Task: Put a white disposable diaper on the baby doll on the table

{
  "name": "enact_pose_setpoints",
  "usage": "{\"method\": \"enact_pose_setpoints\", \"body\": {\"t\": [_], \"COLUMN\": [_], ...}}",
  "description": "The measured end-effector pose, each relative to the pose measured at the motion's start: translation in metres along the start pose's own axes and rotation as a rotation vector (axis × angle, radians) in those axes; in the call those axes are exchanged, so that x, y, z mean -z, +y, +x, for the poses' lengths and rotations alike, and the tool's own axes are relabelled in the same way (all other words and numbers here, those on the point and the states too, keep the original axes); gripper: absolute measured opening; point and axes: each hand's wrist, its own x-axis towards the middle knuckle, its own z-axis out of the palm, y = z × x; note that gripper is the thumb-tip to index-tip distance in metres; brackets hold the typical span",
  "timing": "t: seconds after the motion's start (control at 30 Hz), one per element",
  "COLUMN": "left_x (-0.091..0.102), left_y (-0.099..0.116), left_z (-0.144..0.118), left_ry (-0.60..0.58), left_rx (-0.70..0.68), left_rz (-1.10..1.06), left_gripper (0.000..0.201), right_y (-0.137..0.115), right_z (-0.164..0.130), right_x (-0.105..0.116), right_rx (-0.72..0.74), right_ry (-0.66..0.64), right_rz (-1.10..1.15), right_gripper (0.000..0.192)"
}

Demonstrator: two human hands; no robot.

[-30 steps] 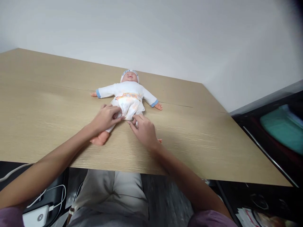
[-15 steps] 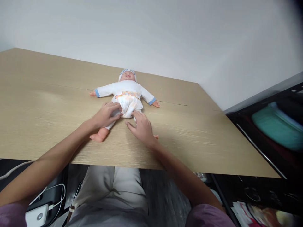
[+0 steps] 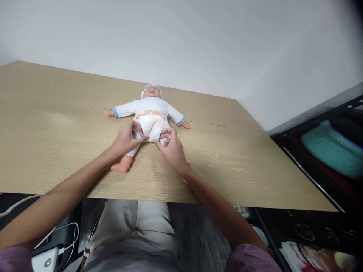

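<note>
A baby doll [image 3: 151,107] in a white top with blue cuffs and a cap lies on its back on the wooden table [image 3: 56,124], arms spread. It wears a white diaper [image 3: 150,124] with an orange band. My left hand [image 3: 126,139] pinches the diaper's lower left edge at the doll's hip. At the lower right edge, my right hand [image 3: 171,147] pinches the diaper with thumb and fingers and covers the doll's right-side leg. The doll's other leg and foot [image 3: 120,166] stick out below my left hand.
The table's near edge runs just above my lap. A white charger with cables [image 3: 45,260] lies lower left. To the right stands a dark shelf with a teal object [image 3: 331,151]. A white wall rises behind the table.
Both hands have shifted slightly up the doll and now pinch the diaper's lower edges with raised fingers; before, they lay flatter on its legs. The camera view tilted a little.
</note>
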Motion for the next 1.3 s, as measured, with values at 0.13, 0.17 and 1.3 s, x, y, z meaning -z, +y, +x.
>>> {"method": "enact_pose_setpoints", "body": {"t": [0.13,0.17,1.3], "left_x": [0.001,0.002,-0.002], "left_y": [0.004,0.004,-0.003], "left_z": [0.000,0.000,0.004], "left_ry": [-0.030,-0.040,0.074], "left_rx": [-0.038,-0.054,0.371], "left_rz": [0.182,0.213,-0.304], "left_gripper": [0.033,0.031,0.081], "right_y": [-0.001,-0.001,-0.005], "right_z": [0.000,0.000,0.005], "right_x": [0.000,0.000,0.019], "right_rx": [0.032,0.038,-0.099], "right_ry": [0.031,0.031,-0.031], "right_rz": [-0.033,-0.044,-0.024], "right_gripper": [0.039,0.037,0.048]}}
